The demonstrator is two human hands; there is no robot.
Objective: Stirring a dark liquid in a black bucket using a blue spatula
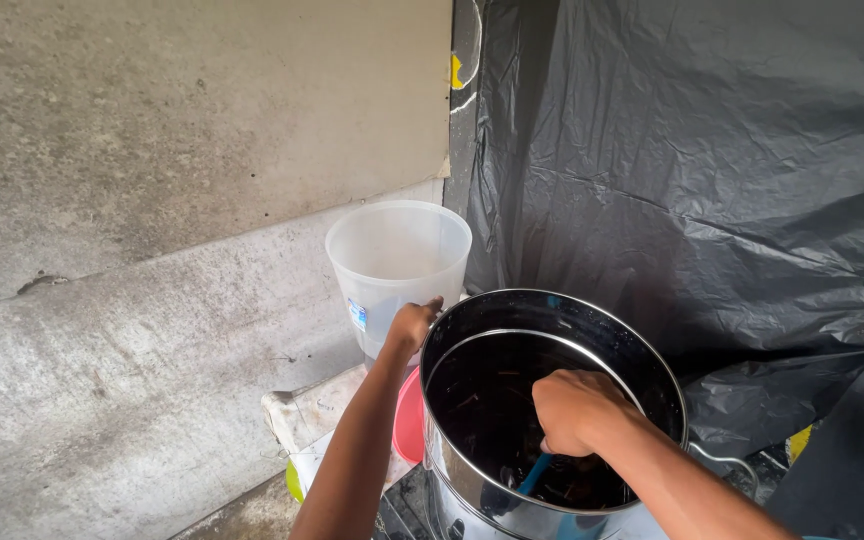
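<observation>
Two hands (572,410) (grey concrete wall (152,130))

One small label (357,314) is observed on the outer wall of a translucent white plastic bucket (398,262), low on its left side. The label is roughly rectangular, white with blue and a touch of red; its print is too small to be made out. The bucket is set against the grey concrete wall (152,150), just behind and to the left of a steel pot (552,420). A yellow patch (456,70) is seen at the upper edge of the black plastic sheeting (702,180); whether it is a sticker or tape cannot be told. No screens or signs are recorded.
</observation>
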